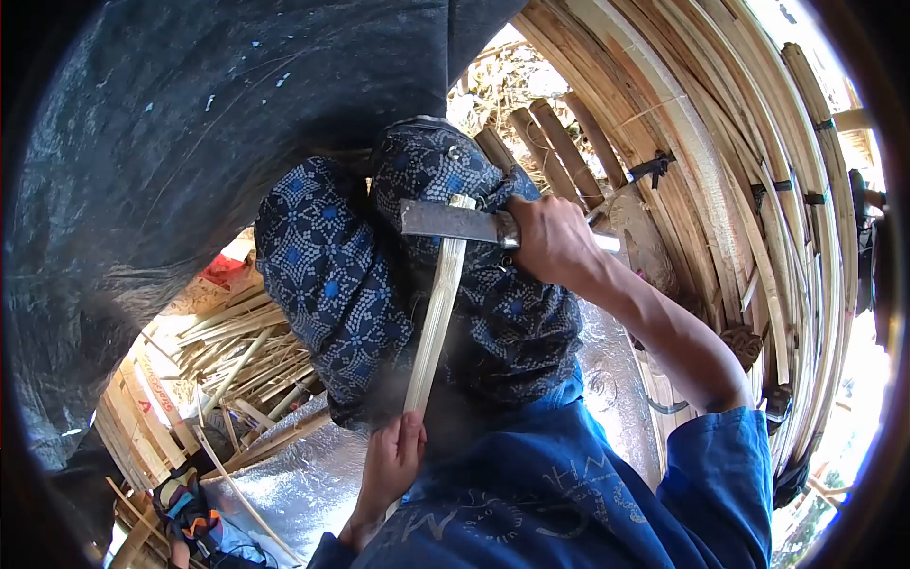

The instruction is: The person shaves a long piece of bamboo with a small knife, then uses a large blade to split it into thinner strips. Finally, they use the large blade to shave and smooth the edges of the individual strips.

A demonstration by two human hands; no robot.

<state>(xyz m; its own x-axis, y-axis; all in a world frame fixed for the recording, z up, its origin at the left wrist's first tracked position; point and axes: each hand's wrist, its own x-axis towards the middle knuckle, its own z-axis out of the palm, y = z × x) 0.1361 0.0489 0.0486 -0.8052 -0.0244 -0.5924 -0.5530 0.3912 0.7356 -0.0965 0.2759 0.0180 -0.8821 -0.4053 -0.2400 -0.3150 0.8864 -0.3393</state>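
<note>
My left hand (397,451) is closed around the lower end of a pale bamboo strip (435,327), which slants up across my lap. My right hand (553,237) grips the handle of a broad, square-ended knife (445,222). Its grey blade lies across the strip just below the top end, overlapping it in this view. Under the strip are my knees in dark blue patterned trousers (327,251). The silver butt of the handle sticks out past my right hand.
Long bamboo strips (697,142), tied in bundles, curve along the right. A dark plastic sheet (190,142) hangs at the upper left. Cut strips (251,365) pile up at the left, beside a silvery foil mat (299,484). Another person (185,507) is partly visible at the lower left.
</note>
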